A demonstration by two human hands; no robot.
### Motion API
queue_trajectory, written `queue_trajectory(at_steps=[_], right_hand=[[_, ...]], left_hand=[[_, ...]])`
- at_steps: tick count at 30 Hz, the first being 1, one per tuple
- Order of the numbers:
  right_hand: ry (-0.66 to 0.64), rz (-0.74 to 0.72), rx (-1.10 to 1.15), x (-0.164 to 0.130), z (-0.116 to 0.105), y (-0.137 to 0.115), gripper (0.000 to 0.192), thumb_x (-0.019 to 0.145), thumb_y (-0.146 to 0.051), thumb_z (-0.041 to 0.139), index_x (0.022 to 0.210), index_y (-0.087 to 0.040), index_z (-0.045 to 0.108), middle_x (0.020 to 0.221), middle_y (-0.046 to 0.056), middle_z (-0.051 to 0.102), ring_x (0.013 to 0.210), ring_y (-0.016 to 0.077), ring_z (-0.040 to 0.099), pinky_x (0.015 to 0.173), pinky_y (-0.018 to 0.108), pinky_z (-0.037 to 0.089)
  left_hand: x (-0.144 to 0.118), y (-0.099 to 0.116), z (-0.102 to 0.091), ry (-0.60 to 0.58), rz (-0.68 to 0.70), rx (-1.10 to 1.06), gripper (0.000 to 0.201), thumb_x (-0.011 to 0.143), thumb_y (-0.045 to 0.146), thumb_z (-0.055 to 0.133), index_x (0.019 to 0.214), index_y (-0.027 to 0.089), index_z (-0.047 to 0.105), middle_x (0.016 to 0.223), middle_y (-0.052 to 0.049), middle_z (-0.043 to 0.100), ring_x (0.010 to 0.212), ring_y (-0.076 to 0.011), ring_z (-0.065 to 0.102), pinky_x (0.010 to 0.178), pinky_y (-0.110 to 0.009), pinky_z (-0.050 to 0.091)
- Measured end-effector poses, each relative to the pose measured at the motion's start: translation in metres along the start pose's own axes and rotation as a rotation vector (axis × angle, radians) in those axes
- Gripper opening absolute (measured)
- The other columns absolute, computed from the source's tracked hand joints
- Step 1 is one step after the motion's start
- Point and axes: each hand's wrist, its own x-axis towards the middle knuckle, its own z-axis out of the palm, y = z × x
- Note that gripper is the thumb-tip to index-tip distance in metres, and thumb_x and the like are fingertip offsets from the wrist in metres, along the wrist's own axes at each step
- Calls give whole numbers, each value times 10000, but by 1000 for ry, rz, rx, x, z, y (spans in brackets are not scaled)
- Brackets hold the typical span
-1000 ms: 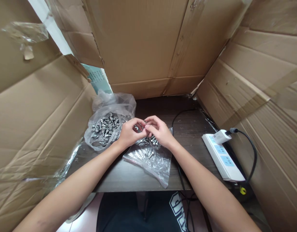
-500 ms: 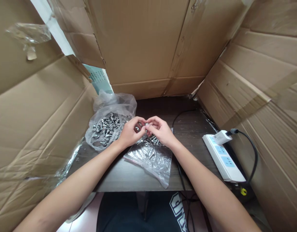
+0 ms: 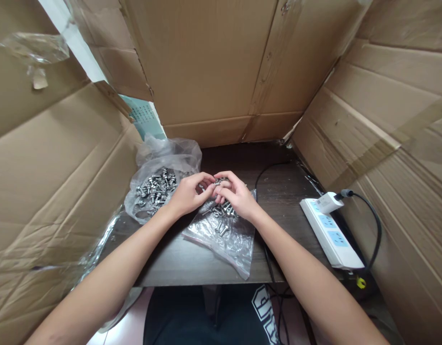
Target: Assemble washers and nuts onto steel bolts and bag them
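My left hand point(image 3: 187, 195) and my right hand point(image 3: 236, 195) meet fingertip to fingertip above a flat clear plastic bag point(image 3: 224, 237) on the dark wooden table point(image 3: 192, 261). Between the fingers sits a small metal bolt point(image 3: 217, 182); both hands pinch it, and the exact part each hand holds is too small to tell. Several loose bolts point(image 3: 221, 218) lie on the flat bag under my right hand. An open plastic bag full of bolts point(image 3: 155, 190) rests just left of my left hand.
Cardboard walls point(image 3: 221, 72) close in the table on the left, back and right. A white power strip point(image 3: 331, 232) with a plugged charger point(image 3: 327, 203) and black cable point(image 3: 375, 230) lies at the right. Another black cable point(image 3: 267, 170) runs behind my right hand.
The hands stay together over the flat bag; the fingers have shifted slightly around the small bolt, and the left fingers have closed over the palm.
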Motion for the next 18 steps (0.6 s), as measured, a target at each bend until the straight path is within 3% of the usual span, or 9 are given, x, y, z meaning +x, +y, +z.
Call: queue_trajectory(at_steps=[6, 9, 11, 14, 18], right_hand=[[-44, -24, 11, 0, 0, -1, 410, 830, -383, 678, 1174, -207, 542, 665, -62, 631, 612, 147, 601, 621, 286, 489], [10, -59, -51, 1, -4, -3, 368, 855, -385, 603, 1175, -205, 567, 645, -64, 596, 576, 150, 547, 601, 290, 459], [145, -97, -227, 3, -11, -4, 267, 861, -325, 543, 1088, -209, 622, 626, -56, 559, 568, 149, 516, 602, 288, 419], [304, -69, -661, 4, -23, -9, 122, 824, -230, 558, 860, -216, 673, 620, -24, 560, 603, 159, 519, 626, 294, 362], [208, 79, -989, 3, -31, -17, 69, 778, -217, 627, 750, -227, 689, 660, 6, 620, 633, 178, 523, 629, 302, 313]], left_hand=[[1, 2, 4, -92, -94, -79, 231, 902, 382, 626, 968, 181, 720, 845, -48, 787, 745, -182, 733, 683, -270, 572], [4, 6, -6, -102, -85, 33, 232, 880, 385, 605, 895, 183, 718, 755, -30, 752, 650, -167, 673, 625, -258, 519], [7, 9, -22, -61, -97, 199, 191, 830, 354, 620, 820, 191, 719, 682, -19, 718, 607, -168, 638, 607, -259, 485], [10, 5, -56, 54, -249, 497, 146, 762, 327, 658, 708, 201, 708, 629, -35, 707, 591, -197, 630, 584, -277, 448], [7, -15, -94, 73, -471, 720, 205, 733, 385, 699, 616, 217, 706, 614, -89, 717, 577, -261, 628, 536, -316, 408]])
